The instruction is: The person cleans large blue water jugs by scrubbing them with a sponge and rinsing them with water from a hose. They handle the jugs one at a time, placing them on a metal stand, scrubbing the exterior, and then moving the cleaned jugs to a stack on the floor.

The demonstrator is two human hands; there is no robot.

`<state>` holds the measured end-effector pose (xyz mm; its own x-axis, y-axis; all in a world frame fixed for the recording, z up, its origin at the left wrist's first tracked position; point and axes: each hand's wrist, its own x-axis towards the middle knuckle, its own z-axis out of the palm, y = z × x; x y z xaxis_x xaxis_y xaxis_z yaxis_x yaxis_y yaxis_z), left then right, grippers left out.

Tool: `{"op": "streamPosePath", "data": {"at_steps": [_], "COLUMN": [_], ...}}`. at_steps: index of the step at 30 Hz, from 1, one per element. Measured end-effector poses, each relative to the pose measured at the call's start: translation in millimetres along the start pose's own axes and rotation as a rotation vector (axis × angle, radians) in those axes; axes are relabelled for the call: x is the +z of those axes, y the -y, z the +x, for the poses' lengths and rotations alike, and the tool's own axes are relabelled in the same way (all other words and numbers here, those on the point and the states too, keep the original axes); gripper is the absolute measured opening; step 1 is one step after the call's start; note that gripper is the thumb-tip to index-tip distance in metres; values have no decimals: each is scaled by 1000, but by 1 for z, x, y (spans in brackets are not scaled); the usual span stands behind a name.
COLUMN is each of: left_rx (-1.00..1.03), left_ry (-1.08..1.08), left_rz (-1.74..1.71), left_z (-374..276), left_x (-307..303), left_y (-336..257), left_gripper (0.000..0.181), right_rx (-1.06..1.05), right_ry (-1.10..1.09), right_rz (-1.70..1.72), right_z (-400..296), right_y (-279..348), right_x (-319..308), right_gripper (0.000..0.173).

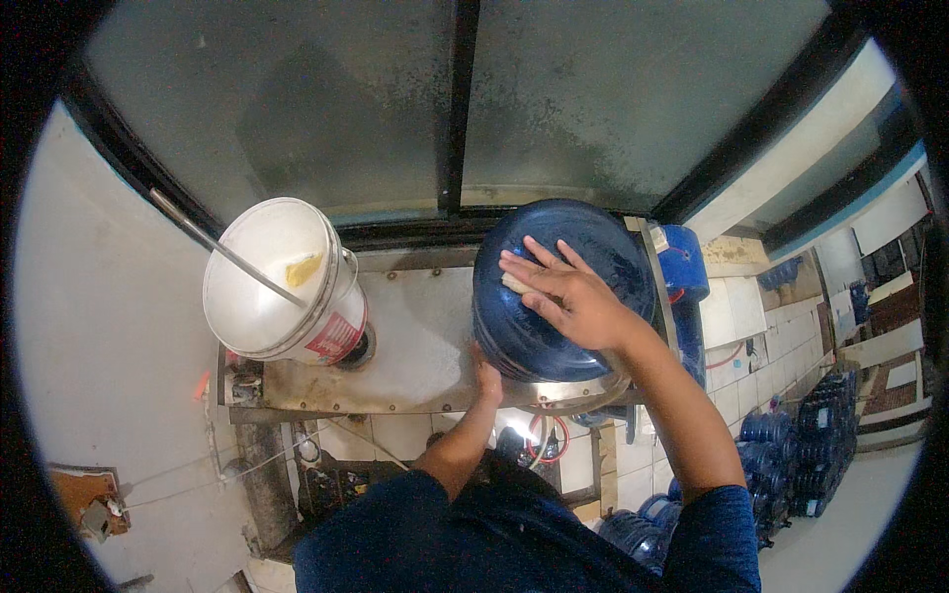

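A large blue plastic water jug point(593, 237) stands upside down at the right part of a metal worktop point(415, 326), its round base facing up. On that base my right hand point(567, 296) lies with spread fingers, pressing a pale sponge or cloth point(514, 283) that shows under the fingers. Against the jug's lower left side rests my left hand point(487, 374), its fingers partly hidden by the jug. To the left stands a white plastic bucket point(334, 326) with a red label, a metal rod point(230, 252) leaning in it and a yellow sponge piece point(302, 270) inside.
Behind the worktop rise dark-framed glass panes point(356, 111). A blue container point(682, 263) is beside the worktop's right end. Many blue water jugs point(801, 445) stand on the floor at the right. Below the front edge are a hose point(547, 456) and dark items.
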<state>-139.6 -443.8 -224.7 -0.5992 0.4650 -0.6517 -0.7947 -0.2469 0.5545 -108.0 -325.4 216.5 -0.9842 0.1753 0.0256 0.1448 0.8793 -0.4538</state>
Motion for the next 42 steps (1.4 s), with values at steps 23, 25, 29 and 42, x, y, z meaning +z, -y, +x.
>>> {"op": "streamPosePath", "data": {"at_steps": [23,25,29,42], "left_rx": [456,128,-354,-194], "left_ry": [1026,1178,759,820], "left_rz": [224,184,410,166], "left_z": [-95,-81,-69,-36], "left_x": [198,204,207,146], "left_y": [-284,-293,-290,-212], "left_gripper": [59,58,60,61], "right_rx": [11,6,-2,-31], "right_ry": [-51,-49,-45,-14], "right_rz": [22,13,9,4], "right_z": [-4,-5,-4,-10], "right_y": [-1,-2,-2,4], "right_x": [-3,-3,-2,-2], "right_gripper": [45,45,46,46]}}
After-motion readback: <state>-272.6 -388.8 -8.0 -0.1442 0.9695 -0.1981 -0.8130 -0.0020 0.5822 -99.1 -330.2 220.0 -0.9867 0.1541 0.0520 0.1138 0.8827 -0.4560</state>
